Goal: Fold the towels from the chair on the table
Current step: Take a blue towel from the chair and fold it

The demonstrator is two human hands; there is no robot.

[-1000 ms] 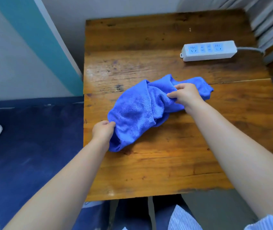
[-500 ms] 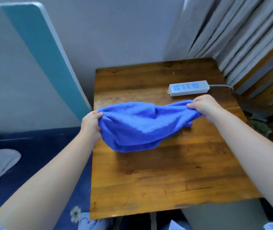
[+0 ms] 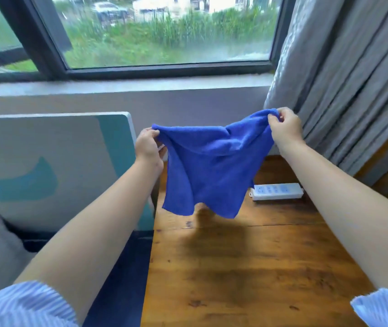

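A blue towel hangs in the air above the far part of the wooden table, spread between both hands. My left hand pinches its upper left corner. My right hand pinches the upper right corner, slightly higher. The towel's lower edge dangles free a little above the tabletop and casts a shadow on the wood.
A white power strip lies on the table's far right, partly behind the towel. Grey curtains hang at the right. A white and teal board stands left of the table, with a window behind.
Both hands have lifted the towel off the table and pulled it open, so it now hangs spread in the air. The view has tilted up to show the window.
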